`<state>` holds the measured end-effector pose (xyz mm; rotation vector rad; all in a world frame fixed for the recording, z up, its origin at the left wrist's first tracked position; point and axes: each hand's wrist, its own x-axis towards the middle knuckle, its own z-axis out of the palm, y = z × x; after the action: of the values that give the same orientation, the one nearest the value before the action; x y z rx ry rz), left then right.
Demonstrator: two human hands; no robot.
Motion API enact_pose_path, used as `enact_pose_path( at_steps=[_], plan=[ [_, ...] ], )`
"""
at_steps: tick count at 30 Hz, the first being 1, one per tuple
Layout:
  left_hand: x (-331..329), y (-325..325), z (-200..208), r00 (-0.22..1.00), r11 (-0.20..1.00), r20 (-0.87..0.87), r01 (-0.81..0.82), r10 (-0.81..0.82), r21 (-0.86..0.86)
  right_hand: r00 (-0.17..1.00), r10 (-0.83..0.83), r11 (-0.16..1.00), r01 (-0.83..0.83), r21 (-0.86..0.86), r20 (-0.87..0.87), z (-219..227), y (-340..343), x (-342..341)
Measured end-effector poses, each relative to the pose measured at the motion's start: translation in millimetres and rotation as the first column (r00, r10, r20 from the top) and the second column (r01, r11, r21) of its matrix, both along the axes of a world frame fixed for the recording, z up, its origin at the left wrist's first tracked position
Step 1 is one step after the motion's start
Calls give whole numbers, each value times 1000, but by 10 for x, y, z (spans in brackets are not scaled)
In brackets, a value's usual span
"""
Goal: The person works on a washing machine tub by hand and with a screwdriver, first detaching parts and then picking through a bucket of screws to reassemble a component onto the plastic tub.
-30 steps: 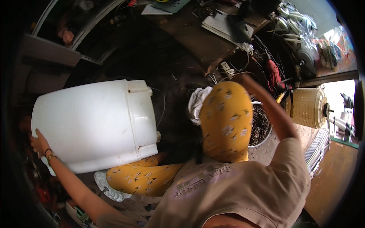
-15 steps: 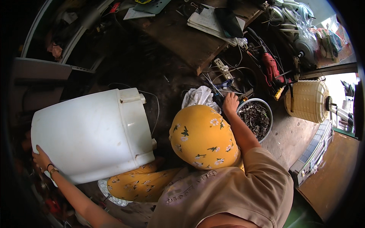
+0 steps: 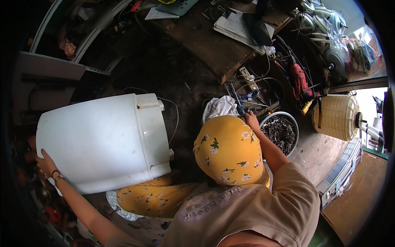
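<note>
A large white plastic appliance housing (image 3: pixel 96 142) lies on its side at the left. My left hand (image 3: pixel 46 165) grips its far-left end, the palm against the edge. On the other side of my raised knee in yellow flowered trousers (image 3: pixel 228 152), my right hand (image 3: pixel 252 121) reaches down among the tools, its fingers curled and partly hidden. Right by those fingers is a blue-handled tool (image 3: pixel 240 109); whether they hold it is unclear. A white rag (image 3: pixel 220 108) lies left of that hand. A round tub of small dark metal parts (image 3: pixel 280 133) stands at its right.
A wooden table (image 3: pixel 201 47) with papers (image 3: pixel 236 29) stands ahead. A power strip (image 3: pixel 249 78), loose cables and a red power drill (image 3: pixel 299 78) lie at the right. Beyond are a cream ribbed drum (image 3: pixel 335 117) and a grey slatted panel (image 3: pixel 340 166). A thin cable runs past the housing.
My right hand has come slightly lower and nearer the knee, its fingers now curled beside the blue-handled tool. My left hand stays on the housing. The whole view has shifted a little.
</note>
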<state>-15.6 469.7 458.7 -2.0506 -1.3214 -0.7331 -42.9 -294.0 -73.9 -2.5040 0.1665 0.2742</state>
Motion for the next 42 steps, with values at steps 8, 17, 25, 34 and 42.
enact_pose_path(
  at_steps=[8, 17, 25, 34, 42],
  plan=[
    [-65, -16, 18, 999, 999, -8, -36, 36, -19, 986, -136, 980, 120, -162, -93, -184, 71, 195],
    [-16, -128, 55, 1000, 999, 8, -11, 11, 38, 876, -257, 954, 164, -250, -408, 111, 124, 284],
    [-37, -225, 9, 999, 1000, 18, 30, -30, 4, 920, 105, 836, 124, 535, -377, 680, -586, -88],
    [-73, -208, 47, 999, 999, 21, 34, -34, 11, 976, 166, 503, 41, 863, -143, 1458, 695, 579],
    [-22, -174, -10, 999, 999, 30, 36, -36, 12, 963, 232, 477, -233, 848, 134, 830, 1818, 959]
  ],
)
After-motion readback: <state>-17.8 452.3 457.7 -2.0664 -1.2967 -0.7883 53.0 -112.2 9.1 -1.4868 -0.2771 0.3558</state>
